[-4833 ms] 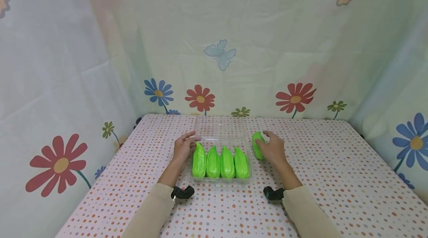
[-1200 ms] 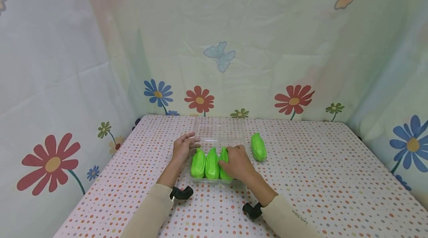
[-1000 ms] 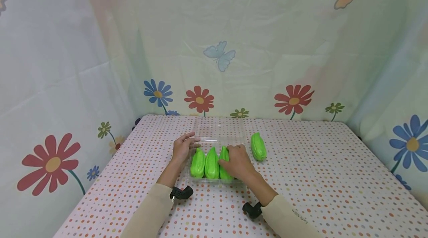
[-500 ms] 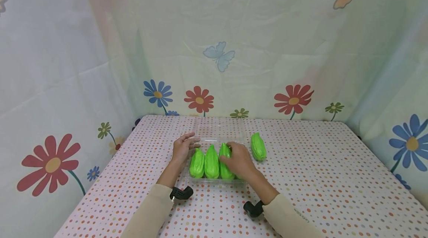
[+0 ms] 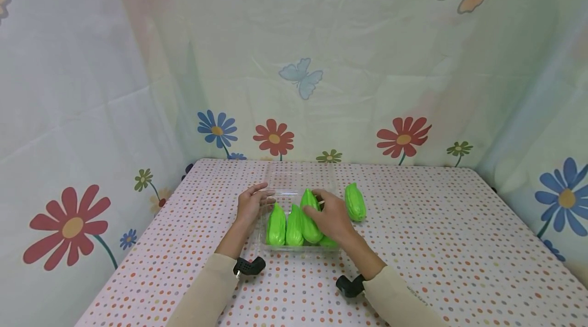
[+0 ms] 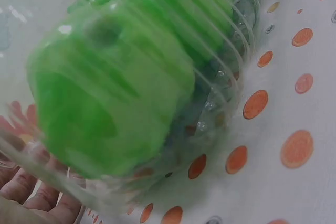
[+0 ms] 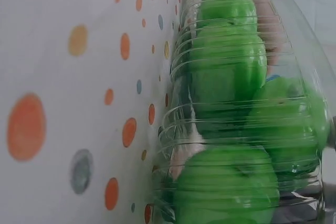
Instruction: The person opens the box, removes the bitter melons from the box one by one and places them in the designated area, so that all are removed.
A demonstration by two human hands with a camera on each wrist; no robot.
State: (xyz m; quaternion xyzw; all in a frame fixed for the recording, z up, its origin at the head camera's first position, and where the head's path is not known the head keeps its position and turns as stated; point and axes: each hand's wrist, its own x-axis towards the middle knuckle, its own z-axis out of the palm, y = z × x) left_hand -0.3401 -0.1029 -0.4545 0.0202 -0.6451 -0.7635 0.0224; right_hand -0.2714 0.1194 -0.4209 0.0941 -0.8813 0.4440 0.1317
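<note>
**Green Gourd Lifted at One End in Clear Tray**

Bright green, ribbed, glossy, tapering to a blunt point: the gourd (image 5: 310,209) gripped by the right hand (image 5: 332,220), fingers curled over its far end, tilted up above its neighbours. Left hand (image 5: 250,204) flat against the left wall of the clear plastic tray (image 5: 280,248), fingers straight and relaxed, thumb beside the near corner.

Half a second ago, flat in the row under the right hand; now raised at the far end and leaning across the row. Left hand unmoved. Loose gourd (image 5: 355,201) lying just right of the right hand on the dotted tablecloth (image 5: 436,235), same spot as before.

Inside the tray: two gourds (image 5: 275,224) lying side by side next to the left hand, the lifted one, and another mostly hidden beneath the right palm. Ribbed transparent walls, green shapes pressed close behind them in both wrist views. Hinged lid (image 5: 300,176) open beyond the fingertips.
</note>
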